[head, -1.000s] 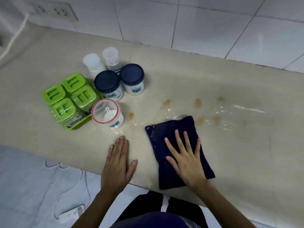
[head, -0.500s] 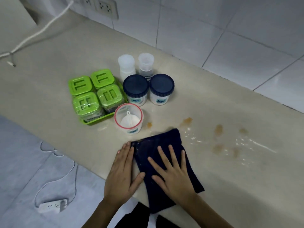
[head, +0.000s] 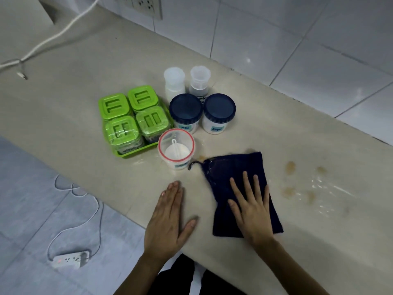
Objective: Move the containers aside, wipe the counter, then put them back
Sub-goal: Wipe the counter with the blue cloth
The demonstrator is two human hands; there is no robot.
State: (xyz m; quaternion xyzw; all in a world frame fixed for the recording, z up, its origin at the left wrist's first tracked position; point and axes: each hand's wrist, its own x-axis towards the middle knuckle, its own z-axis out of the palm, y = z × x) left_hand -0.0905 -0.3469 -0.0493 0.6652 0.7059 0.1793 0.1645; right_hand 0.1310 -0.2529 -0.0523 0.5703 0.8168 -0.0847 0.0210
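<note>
A dark blue cloth [head: 229, 167] lies on the beige counter [head: 85, 67]. My right hand [head: 251, 207] presses flat on it with the fingers spread. My left hand [head: 168, 220] rests flat on the bare counter just left of the cloth, holding nothing. Behind them stand the containers. A green tray [head: 136, 153] carries several green-lidded jars [head: 131, 116]. Beside it are a blue-lidded jar marked MSG [head: 185, 109] and one marked Sugar [head: 219, 108]. Two translucent white bottles [head: 174, 81] are at the back. A clear red-rimmed tub [head: 176, 146] stands nearest the cloth's far corner.
Brown stains [head: 290, 167] and wet streaks [head: 323, 184] mark the counter to the right of the cloth. A white cable [head: 53, 37] crosses the far left of the counter below a wall socket [head: 144, 5]. A power strip [head: 70, 258] lies on the floor.
My right hand slid the cloth left toward the containers, then forward and away from my left hand, over a brown stain. My left hand stayed flat near the counter edge.
</note>
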